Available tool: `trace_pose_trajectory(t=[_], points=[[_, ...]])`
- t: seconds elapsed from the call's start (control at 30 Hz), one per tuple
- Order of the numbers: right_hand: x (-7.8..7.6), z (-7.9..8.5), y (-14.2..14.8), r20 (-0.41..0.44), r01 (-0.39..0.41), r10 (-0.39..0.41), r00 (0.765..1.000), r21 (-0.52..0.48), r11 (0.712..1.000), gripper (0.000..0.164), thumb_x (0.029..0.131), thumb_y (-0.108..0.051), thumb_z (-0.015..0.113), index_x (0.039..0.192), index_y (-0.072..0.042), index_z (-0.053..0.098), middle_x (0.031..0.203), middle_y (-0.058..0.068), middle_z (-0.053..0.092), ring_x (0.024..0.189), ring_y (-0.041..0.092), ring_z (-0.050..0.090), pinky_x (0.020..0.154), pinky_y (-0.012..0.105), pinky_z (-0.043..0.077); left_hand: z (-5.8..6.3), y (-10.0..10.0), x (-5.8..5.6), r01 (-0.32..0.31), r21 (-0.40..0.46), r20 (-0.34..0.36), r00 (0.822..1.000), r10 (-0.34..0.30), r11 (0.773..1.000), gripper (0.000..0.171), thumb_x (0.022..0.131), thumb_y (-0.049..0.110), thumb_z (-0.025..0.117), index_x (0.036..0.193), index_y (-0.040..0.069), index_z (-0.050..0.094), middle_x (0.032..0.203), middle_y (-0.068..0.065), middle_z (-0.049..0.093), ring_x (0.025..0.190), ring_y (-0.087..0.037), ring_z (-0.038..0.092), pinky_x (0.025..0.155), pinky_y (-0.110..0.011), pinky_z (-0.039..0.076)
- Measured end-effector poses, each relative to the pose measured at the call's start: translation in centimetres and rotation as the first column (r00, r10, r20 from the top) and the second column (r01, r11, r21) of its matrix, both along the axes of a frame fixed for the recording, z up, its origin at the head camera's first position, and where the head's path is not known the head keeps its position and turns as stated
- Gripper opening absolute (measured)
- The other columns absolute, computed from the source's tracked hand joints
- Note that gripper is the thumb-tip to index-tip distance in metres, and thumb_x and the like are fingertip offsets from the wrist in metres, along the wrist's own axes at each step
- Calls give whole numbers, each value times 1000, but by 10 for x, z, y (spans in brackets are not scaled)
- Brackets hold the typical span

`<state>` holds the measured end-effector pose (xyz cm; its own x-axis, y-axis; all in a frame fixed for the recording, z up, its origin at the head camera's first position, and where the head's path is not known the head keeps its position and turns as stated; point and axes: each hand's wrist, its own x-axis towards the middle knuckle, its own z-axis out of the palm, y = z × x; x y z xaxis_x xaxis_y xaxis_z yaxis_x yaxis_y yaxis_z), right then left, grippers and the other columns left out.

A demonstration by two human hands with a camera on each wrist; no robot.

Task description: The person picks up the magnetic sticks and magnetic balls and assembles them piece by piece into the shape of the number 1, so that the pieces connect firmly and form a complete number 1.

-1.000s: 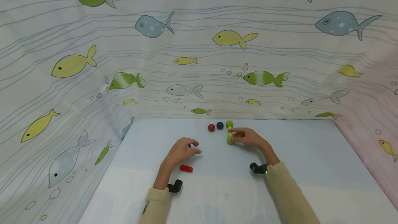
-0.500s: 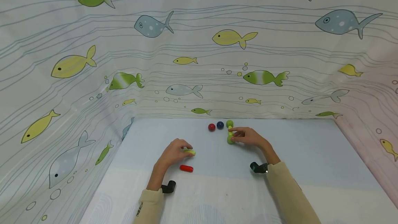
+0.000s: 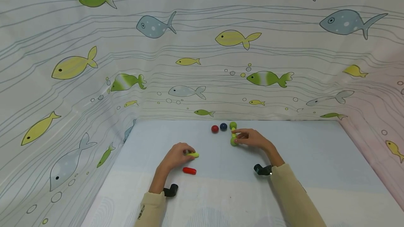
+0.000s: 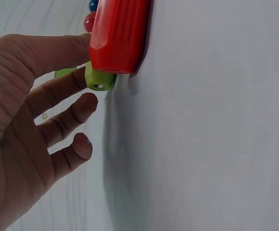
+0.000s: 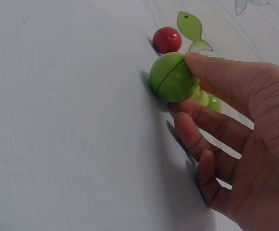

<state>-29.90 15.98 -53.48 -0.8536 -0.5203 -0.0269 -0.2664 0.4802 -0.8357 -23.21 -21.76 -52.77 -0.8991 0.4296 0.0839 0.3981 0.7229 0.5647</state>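
My left hand (image 3: pixel 178 154) pinches a short yellow-green rod (image 3: pixel 194 155) between thumb and fingers, at the table's left middle. In the left wrist view the rod's end (image 4: pixel 99 81) shows a small hole, and the rest is partly hidden behind a red rod (image 4: pixel 119 38). That red rod lies nearer the front, apart from the hand. Farther back, my right hand (image 3: pixel 253 138) holds the near green ball (image 5: pixel 172 79) of a dumbbell-like piece, thumb on the ball. A yellow-green rod (image 3: pixel 234 131), partly covered by fingers, runs from it towards a second green ball (image 3: pixel 233 125).
A red ball (image 3: pixel 215 129) and a dark blue ball (image 3: pixel 223 126) sit at the back, left of the dumbbell-like piece. Behind the white table (image 3: pixel 227 192) rises a fish-patterned curtain (image 3: pixel 221 76), which also lines both sides.
The left hand has drawn slightly left and closed its fingers on the yellow-green rod, which did not show a second ago. The right hand has stayed in place on the green ball.
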Motion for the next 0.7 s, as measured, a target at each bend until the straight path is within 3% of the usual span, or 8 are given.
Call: trace_pose_trajectory(t=[0.27,0.7], points=[[1,1,0,4,-5,5,1000,0,1000,47,92,-26,71,135,-9,60,110,5,69,98,22,63,84,40,48,0,6,4,-29,-5,50,998,29,1000,16,86,19,78,102,18,75,86,12,63,79,-11,53,69,-30,46],[2,1,0,3,-1,1,1000,4,1000,48,92,-26,71,136,-10,59,110,5,69,99,22,63,85,40,47,4,25,4,-10,-9,49,999,11,1000,16,88,23,75,102,16,74,83,12,62,75,-10,54,68,-27,47]])
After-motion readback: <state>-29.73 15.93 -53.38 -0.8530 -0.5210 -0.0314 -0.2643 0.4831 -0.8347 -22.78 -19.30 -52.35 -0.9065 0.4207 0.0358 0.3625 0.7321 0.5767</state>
